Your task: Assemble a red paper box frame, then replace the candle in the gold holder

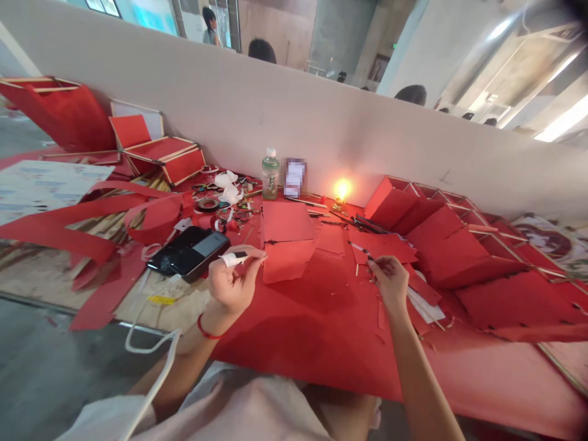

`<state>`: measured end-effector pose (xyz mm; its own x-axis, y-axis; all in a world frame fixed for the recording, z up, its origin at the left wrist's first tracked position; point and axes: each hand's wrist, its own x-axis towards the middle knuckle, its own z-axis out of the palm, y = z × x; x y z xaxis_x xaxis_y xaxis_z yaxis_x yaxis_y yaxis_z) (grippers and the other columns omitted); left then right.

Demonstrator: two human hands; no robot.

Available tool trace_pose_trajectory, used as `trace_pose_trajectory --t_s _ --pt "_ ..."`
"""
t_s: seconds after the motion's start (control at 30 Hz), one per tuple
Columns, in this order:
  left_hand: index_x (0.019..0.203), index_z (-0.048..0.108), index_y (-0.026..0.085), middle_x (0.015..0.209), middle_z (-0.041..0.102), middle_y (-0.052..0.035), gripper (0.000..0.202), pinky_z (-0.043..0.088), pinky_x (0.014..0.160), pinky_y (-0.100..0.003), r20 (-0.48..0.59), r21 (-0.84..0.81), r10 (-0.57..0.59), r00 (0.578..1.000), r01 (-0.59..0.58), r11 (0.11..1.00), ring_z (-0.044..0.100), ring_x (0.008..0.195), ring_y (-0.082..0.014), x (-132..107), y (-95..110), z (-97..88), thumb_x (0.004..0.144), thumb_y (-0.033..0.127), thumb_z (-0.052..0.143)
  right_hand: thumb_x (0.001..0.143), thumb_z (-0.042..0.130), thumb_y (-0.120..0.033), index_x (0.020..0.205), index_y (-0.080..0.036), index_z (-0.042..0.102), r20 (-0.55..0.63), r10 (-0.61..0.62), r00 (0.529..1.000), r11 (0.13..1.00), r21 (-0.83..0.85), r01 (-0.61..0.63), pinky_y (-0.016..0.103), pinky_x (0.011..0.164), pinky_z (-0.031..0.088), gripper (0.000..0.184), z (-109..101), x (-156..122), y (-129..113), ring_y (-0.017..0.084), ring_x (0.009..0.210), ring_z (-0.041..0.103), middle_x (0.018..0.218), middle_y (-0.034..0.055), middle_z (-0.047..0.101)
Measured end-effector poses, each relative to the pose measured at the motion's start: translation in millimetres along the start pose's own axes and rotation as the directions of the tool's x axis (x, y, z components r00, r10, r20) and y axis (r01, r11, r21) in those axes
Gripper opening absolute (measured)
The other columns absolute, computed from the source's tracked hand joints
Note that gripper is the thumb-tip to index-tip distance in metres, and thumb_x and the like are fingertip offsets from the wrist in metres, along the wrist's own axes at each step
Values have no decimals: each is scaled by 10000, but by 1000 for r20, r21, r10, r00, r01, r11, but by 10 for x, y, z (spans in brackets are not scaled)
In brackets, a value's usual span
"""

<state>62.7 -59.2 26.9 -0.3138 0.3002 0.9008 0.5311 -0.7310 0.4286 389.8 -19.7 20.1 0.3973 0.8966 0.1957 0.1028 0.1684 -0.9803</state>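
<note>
My left hand [234, 282] pinches the left edge of a folded red card piece [289, 260], its thumb and forefinger closed there. A white wrap with a dark patch [234, 260] is round one finger of that hand. The card has a raised upper panel and a lower panel, with dark marks along the fold between them. To the right, my right hand [389, 278] is closed on a thin pen-like tool [359, 249], dark near the fingers and paler toward its tip, which points up and left. The tool's exact kind is unclear. Its tip is apart from the card.
A small glass lamp [339, 204] burns with an open flame behind the card. Nearby stand a bottle [271, 174] and a phone [294, 177]. Red-panelled stick frames [450, 239] fill the right side. A black device [188, 252], white cable [156, 349] and red strips [59, 223] lie left.
</note>
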Motion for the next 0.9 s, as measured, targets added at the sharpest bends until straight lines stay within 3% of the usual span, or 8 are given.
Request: trace_pose_trajectory --t_s 0.17,0.37,0.43,0.53,0.63,0.73,0.8,0.9 --pt "1036 487 231 806 720 4 320 630 689 -301 18 -88 -180 984 181 980 734 725 -151 -255 281 72 867 134 742 585 871 -419 753 -186 609 -13 -28 1000 1000 3 28 184 395 433 388 2 -45 -69 118 504 605 627 -12 646" --pt "891 534 215 774 728 6 279 619 716 -273 94 -95 -506 858 513 853 745 724 -152 -523 446 161 830 284 797 632 835 -402 790 -184 609 -14 -30 999 1000 -9 29 178 402 412 352 40 -140 -222 100 503 582 668 -6 645" --pt "842 521 215 747 719 7 361 611 733 -282 155 -150 -676 720 694 704 742 726 -163 -589 508 212 761 351 846 636 830 -395 794 -185 605 -18 -36 999 999 0 36 176 408 411 346 55 -171 -262 97 513 584 677 -11 636" --pt "821 524 214 738 704 13 474 586 728 -271 349 -228 -860 373 924 308 720 725 -160 -720 704 318 630 388 922 631 833 -382 819 -191 596 -44 -45 998 999 27 46 172 407 409 357 64 -202 -288 98 537 593 709 -15 630" --pt "798 558 197 684 661 33 524 530 679 -225 575 -187 -818 -3 973 -134 664 677 -124 -886 987 448 519 331 981 633 832 -379 844 -200 582 -52 -51 997 998 41 53 175 402 406 373 61 -220 -293 103 546 590 718 -13 630" --pt "775 594 173 630 624 37 553 520 658 -232 718 -66 -633 -290 877 -477 636 636 -120 -982 1230 563 436 293 1014 659 823 -387 859 -210 561 -59 -56 997 997 58 60 175 400 389 374 58 -252 -317 93 525 562 703 -25 614" --pt "772 615 162 667 646 21 537 540 674 -241 746 -12 -530 -404 787 -617 657 662 -129 -965 1319 603 424 238 1017 678 816 -379 909 -218 552 -70 -57 996 993 98 64 172 399 366 385 58 -294 -354 80 506 532 727 -25 632" --pt "786 646 152 727 669 14 446 561 705 -228 768 -36 -461 -444 690 -723 673 697 -117 -858 1344 581 495 132 984 705 798 -385 982 -214 572 -41 -34 999 990 134 39 175 390 303 397 62 -386 -432 66 470 462 734 -12 666"
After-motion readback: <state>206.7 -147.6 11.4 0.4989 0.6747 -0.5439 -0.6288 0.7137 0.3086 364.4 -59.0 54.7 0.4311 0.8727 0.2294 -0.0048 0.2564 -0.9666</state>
